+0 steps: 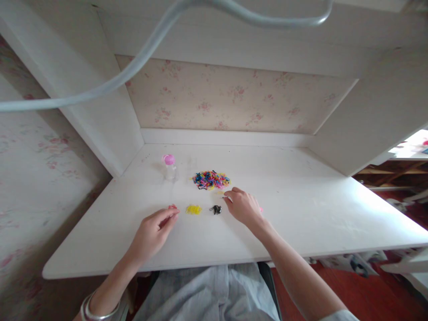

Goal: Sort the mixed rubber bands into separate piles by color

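A mixed heap of small multicoloured rubber bands (211, 179) lies on the white desk. In front of it are a yellow pile of bands (194, 209) and a black pile (216, 209). My left hand (152, 232) rests left of the yellow pile, fingertips pinched at a few red bands (172, 206); whether one is between them is hidden. Just right of the heap's front, my right hand (244, 206) has thumb and forefinger drawn together, with a tiny dark bit at the tips. A pale yellow band (220, 193) lies beside those fingertips. Something pink (261, 209) shows partly behind my right wrist.
A clear bottle (171, 173) with a pink lid stands at the back left of the white desk (301, 209). Side panels and a back wall enclose the desk's rear. A pale cable (133, 67) hangs across the upper view.
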Tool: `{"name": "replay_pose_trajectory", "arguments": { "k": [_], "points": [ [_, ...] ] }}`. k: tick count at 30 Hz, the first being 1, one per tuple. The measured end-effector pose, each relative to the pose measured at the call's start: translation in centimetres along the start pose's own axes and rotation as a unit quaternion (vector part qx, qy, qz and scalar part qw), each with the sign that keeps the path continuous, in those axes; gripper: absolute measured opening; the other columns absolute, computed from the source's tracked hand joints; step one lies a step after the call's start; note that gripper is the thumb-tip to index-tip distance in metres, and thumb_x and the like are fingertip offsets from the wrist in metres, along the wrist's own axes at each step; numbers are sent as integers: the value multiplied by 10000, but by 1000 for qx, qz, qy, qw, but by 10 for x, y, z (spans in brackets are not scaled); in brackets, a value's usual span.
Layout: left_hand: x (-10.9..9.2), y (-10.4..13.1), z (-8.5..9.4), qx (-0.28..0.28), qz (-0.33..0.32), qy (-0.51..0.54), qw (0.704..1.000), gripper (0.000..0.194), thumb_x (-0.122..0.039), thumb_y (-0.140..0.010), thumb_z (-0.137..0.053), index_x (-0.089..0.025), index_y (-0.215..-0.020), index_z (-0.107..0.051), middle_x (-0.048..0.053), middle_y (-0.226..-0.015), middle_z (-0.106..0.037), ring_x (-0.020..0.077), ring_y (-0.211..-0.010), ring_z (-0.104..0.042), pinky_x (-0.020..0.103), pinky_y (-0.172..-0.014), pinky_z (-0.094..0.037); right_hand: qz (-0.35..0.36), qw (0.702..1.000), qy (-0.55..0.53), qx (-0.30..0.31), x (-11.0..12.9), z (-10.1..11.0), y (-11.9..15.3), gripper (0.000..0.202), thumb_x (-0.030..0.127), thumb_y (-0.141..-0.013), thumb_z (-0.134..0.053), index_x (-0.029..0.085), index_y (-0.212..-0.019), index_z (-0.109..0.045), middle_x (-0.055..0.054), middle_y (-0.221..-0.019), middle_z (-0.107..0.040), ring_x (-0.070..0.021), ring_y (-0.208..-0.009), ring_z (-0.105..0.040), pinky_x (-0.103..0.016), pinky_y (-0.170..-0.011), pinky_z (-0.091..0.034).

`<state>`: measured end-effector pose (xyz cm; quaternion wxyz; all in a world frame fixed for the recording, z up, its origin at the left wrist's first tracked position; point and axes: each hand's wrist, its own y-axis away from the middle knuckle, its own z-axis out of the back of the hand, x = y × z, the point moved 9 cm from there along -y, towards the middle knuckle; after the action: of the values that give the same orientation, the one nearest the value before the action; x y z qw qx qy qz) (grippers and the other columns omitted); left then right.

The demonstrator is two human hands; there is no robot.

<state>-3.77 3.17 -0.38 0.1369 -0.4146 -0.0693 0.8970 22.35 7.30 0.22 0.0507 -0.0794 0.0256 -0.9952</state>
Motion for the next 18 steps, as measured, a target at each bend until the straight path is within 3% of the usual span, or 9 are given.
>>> {"name": "replay_pose_trajectory", "arguments": {
  "k": [3,6,10,15,18],
  "points": [
    [32,13,5,1,70,20,997,313,-454,-848,-506,-238,-1000,-673,15,-1020,-708,169,-907,-656,240,-777,-528,10,999,24,21,0,-11,-11,267,310,-912,-432,276,-970,-690,-54,-973,-628,-176,-776,-619,-263,-612,-375],
    [48,15,11,-20,119,39,992,345,-480,-842,-500,-226,-1005,-665,10,-972,-716,166,-837,-662,239,-722,-533,25,999,29,28,0,-17,-15,277,301,-927,-417,259,-933,-691,-57,-959,-620,-162,-765,-615,-252,-596,-366],
    [43,9,4,-4,111,54,992,334,-463,-835,-506,-220,-985,-680,19,-989,-718,175,-877,-662,247,-764,-529,55,998,19,10,4,-15,-12,274,304,-938,-414,266,-951,-685,-41,-937,-607,-131,-719,-594,-235,-581,-352],
    [37,8,-5,23,88,48,995,313,-434,-837,-509,-239,-1011,-681,5,-1041,-708,172,-927,-655,263,-824,-521,173,983,-47,-29,24,1,1,267,300,-944,-423,294,-1010,-681,-12,-905,-593,-92,-722,-565,-196,-637,-363],
    [39,9,-5,23,86,49,995,312,-423,-845,-504,-232,-1023,-675,4,-1057,-703,167,-937,-650,262,-835,-519,220,974,-54,-23,31,4,8,280,271,-943,-420,305,-1026,-684,-9,-904,-586,-80,-704,-550,-187,-635,-357]
  ]
}}
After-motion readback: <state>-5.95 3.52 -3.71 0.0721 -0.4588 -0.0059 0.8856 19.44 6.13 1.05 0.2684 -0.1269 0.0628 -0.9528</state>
